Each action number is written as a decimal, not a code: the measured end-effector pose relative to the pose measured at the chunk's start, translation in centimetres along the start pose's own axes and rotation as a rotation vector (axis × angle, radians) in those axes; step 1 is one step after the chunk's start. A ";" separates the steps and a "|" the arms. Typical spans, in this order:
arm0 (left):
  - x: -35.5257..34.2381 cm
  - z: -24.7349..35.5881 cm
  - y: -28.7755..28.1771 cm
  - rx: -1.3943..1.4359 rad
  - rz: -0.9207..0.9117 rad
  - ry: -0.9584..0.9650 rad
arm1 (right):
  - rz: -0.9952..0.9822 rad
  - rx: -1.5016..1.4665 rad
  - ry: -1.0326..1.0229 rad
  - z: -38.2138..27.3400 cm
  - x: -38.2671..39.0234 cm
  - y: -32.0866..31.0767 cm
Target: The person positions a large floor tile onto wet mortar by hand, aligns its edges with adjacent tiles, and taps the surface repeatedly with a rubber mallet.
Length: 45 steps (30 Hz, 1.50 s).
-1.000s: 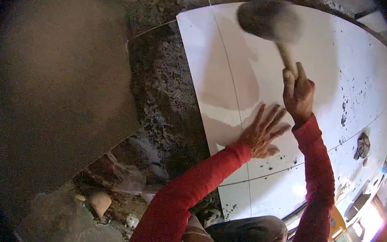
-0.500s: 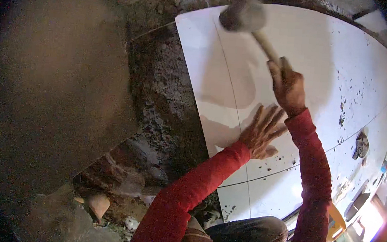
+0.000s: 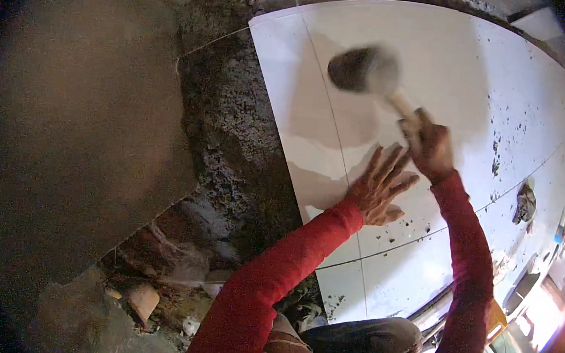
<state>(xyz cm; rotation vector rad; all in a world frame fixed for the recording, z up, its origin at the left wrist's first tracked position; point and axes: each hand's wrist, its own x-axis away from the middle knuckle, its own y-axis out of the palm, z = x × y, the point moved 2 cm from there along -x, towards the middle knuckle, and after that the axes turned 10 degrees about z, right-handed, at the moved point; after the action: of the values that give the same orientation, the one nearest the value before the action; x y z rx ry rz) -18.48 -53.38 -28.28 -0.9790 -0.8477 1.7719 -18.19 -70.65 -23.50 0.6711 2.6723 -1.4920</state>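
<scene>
A mallet with a dark, thick head (image 3: 365, 69) and a pale wooden handle hangs over the white floor tiles (image 3: 432, 49). My right hand (image 3: 431, 148) is wrapped round its handle; head and hand are slightly blurred. Below and to the left, my left hand (image 3: 381, 187) lies flat on the tile with fingers spread, close to the joint line. Nothing is in it. Shadows of the arm and mallet fall across the tile surface.
Dark, rough mortar bed (image 3: 247, 120) borders the tiles' left edge, beside a grey wall (image 3: 88, 115). A string (image 3: 216, 44) runs to the tile corner. Dirt crumbs and a crumpled rag (image 3: 525, 203) lie on the right tiles. A stone (image 3: 142, 300) sits lower left, a yellow object (image 3: 495, 321) lower right.
The mallet head has moved nearer to me and slightly right, with my right hand lower. My left hand stays flat on the tile, and the view has shifted a little.
</scene>
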 end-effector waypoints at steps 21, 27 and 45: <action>0.2 -0.1 1.2 -0.021 -0.085 0.019 | -0.232 0.325 -0.076 0.9 5.1 0.2; 0.0 0.1 1.0 -0.009 0.014 0.044 | 0.182 0.198 -0.342 0.2 5.7 -0.8; 0.3 0.4 1.4 -0.041 -0.095 0.005 | -0.293 0.259 0.057 -0.3 5.5 0.4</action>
<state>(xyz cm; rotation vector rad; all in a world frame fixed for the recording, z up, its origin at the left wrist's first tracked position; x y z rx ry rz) -19.42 -53.60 -29.38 -0.9534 -0.9156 1.6770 -22.98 -68.24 -24.85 0.3405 2.7408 -1.9421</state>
